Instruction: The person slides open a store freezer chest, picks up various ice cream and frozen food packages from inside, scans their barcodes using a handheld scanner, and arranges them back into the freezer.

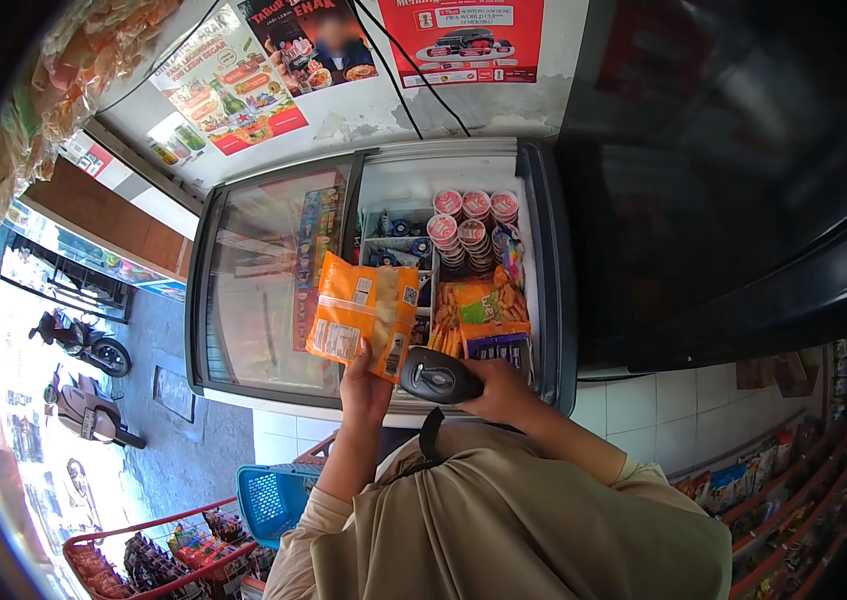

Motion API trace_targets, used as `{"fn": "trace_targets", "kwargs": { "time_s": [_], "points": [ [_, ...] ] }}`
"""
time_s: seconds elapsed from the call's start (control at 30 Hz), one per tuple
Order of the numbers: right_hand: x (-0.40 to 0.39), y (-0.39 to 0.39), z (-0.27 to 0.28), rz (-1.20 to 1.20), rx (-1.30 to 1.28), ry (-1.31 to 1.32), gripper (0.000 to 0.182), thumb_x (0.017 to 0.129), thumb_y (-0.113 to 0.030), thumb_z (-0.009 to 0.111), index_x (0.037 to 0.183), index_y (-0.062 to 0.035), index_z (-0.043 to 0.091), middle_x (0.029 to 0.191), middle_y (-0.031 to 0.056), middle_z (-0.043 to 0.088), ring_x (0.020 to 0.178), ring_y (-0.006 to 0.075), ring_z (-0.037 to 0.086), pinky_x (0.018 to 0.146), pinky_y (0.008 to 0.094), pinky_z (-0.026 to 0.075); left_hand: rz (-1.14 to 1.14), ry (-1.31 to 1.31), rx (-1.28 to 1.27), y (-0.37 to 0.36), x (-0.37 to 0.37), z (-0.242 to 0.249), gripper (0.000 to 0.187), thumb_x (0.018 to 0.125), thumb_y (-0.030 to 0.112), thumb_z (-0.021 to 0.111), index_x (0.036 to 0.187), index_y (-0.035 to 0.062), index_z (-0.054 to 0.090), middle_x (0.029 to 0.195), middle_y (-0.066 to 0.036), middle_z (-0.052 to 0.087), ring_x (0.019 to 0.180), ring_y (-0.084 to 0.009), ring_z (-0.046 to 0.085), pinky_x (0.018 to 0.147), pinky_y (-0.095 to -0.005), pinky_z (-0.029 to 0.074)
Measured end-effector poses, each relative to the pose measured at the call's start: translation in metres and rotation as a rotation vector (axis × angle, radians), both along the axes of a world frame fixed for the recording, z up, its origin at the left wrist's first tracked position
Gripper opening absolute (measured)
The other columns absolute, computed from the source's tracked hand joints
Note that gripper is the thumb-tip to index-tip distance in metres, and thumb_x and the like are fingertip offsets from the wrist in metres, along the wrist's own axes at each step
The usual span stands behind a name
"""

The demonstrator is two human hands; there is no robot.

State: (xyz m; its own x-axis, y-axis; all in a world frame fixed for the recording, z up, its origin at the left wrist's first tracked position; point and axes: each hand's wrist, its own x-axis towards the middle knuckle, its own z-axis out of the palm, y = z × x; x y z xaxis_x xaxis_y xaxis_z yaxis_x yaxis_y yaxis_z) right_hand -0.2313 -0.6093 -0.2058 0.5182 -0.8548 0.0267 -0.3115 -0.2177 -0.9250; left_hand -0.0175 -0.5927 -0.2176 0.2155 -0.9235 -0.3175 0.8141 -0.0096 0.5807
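My left hand (367, 385) grips an orange plastic food packet (365, 305) by its lower edge, its printed back with labels and a barcode turned up. In my right hand (499, 393) is a black handheld barcode scanner (439, 376), its head right at the packet's barcode corner. Both are over the open half of a chest freezer (543, 290). Inside it, beyond my hands, stand stacks of pink-lidded cups (447, 203). Nearer lies another orange packet (483, 305), with a purple pack (499, 348) just below it.
The freezer's glass lid (263, 270) covers its left half. A blue plastic basket (273, 500) and a red rack (163, 580) of packets are at lower left. Shelves of goods (793, 500) stand at lower right. Parked motorbikes (88, 410) show outside.
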Motion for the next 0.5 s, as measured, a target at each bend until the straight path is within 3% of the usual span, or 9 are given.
{"fn": "trace_targets", "kwargs": {
  "time_s": [0.5],
  "points": [
    [-0.0026,-0.0002,-0.0043,0.0,0.024,0.011,0.04,0.063,-0.022,0.075,0.1,-0.0106,0.064,0.084,0.0148,0.066,0.08,0.0315,0.064,0.069,0.0375,0.05,0.006,-0.021,0.005,0.0028,-0.0014,-0.0052,0.044,0.092,0.018,0.049,0.132,0.005,0.036,0.132,-0.012,0.045,0.122,-0.0289,0.043,0.101,-0.0439,0.034]
  ]
}}
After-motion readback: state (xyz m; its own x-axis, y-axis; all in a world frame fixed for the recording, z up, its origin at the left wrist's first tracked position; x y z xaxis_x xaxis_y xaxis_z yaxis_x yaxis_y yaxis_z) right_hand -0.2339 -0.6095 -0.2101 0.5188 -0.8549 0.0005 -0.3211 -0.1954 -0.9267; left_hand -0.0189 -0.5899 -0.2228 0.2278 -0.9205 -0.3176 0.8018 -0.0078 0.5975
